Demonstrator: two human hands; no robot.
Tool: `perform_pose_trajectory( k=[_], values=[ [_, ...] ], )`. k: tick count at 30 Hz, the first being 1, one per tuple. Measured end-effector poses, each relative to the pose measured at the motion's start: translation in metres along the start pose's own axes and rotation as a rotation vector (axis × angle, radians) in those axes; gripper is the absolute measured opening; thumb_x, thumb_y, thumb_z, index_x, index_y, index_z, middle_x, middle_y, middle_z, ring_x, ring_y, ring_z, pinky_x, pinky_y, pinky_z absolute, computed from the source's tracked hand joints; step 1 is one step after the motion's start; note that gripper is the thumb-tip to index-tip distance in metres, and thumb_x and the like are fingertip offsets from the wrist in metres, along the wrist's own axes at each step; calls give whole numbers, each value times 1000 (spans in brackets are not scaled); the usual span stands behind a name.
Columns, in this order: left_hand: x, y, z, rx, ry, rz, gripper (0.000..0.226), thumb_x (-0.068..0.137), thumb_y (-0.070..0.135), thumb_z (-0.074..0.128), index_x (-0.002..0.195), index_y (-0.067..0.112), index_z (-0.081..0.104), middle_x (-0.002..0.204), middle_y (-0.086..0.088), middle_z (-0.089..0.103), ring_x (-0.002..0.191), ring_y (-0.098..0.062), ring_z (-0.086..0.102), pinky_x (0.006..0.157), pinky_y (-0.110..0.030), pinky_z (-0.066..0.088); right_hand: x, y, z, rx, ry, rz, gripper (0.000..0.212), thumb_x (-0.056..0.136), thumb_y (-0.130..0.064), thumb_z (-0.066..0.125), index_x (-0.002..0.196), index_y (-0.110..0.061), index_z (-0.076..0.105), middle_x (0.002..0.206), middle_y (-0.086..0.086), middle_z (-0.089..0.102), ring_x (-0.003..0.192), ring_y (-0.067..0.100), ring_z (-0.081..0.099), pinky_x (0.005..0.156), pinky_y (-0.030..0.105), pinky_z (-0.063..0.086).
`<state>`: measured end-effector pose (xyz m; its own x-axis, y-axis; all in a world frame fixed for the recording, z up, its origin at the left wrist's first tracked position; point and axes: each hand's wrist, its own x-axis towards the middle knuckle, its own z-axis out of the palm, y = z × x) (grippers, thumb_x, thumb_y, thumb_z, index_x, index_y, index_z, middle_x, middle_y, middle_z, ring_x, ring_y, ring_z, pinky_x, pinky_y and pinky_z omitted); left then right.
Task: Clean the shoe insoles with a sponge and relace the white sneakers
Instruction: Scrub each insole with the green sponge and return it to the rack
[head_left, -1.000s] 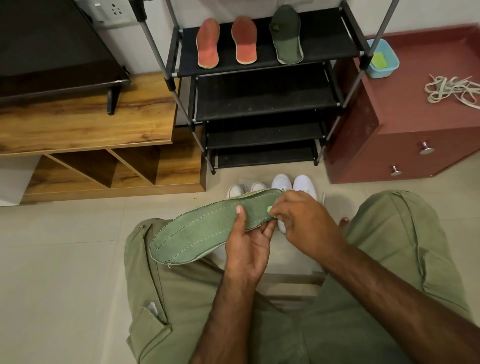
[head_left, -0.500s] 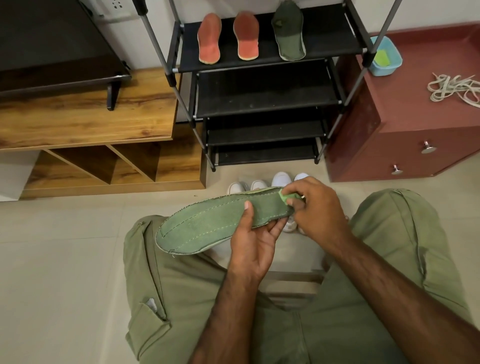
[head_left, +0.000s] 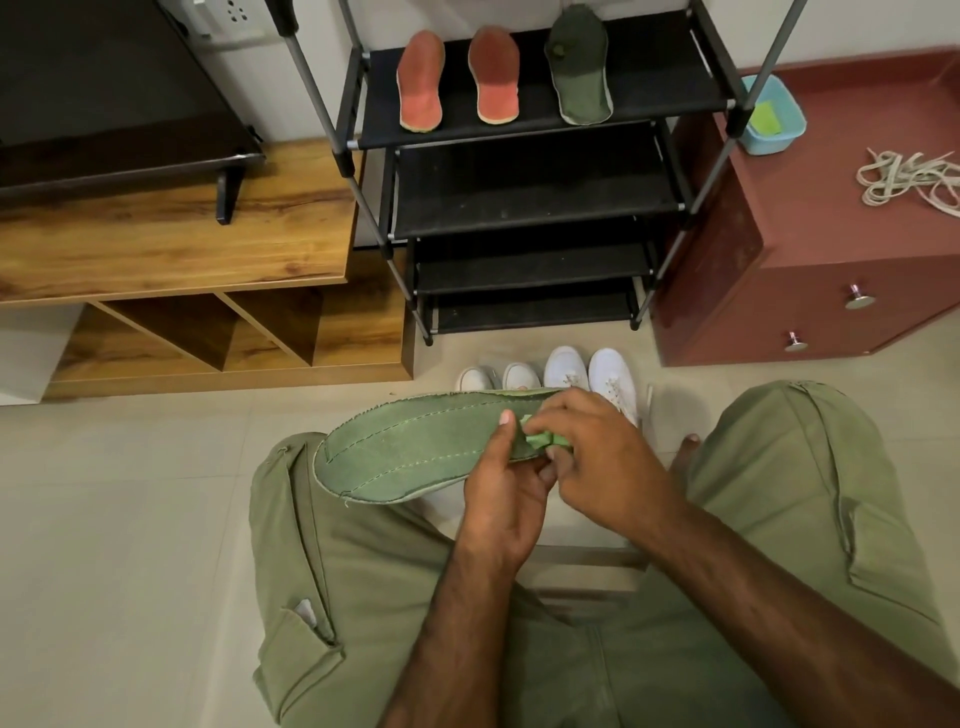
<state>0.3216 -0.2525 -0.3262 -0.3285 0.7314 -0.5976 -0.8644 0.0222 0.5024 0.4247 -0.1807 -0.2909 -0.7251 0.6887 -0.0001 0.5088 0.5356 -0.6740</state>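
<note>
While left hand (head_left: 498, 499) grips green insole (head_left: 410, 452) at narrower end, thumb on top, fingers curled beneath, right hand (head_left: 608, 462) pinches green sponge (head_left: 545, 440) against insole's upper face.

Head view:
- Insole held above lap, wide end toward person's left.
- White sneakers (head_left: 613, 382) on floor just beyond hands, smaller white pair (head_left: 498, 376) beside them.
- Laces (head_left: 909, 179) heaped on red cabinet (head_left: 831, 249).
- Two red insoles (head_left: 421, 83) and dark green insole (head_left: 579, 73) lie on rack top shelf (head_left: 665, 78).

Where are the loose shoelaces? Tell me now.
In the head view, far right: the shoelaces lie heaped on the red cabinet, right of the blue tub.
</note>
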Motion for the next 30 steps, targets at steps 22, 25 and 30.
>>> perform_pose_trajectory(
  k=[22,25,30],
  values=[
    [-2,9,1,187,-77,32,46,98,43,57,128,10,65,122,-12,72,103,-23,68,82,-36,55,-14,25,-10,262,167,236,22,83,-20,83,99,-33,73,95,-14,62,63,9,59,64,15,46],
    [2,9,0,157,-25,41,61,105,54,38,140,10,59,134,-14,68,122,-28,65,99,-40,54,-22,20,-4,158,66,143,27,81,-24,85,102,-33,71,98,-17,58,68,-2,58,65,14,42],
    [2,5,-6,177,-18,-16,71,104,63,30,136,9,64,135,-18,66,121,-33,63,105,-46,49,-28,10,3,-29,-14,-53,34,82,-32,77,114,-25,69,109,-12,52,93,4,53,76,29,52]
  ],
)
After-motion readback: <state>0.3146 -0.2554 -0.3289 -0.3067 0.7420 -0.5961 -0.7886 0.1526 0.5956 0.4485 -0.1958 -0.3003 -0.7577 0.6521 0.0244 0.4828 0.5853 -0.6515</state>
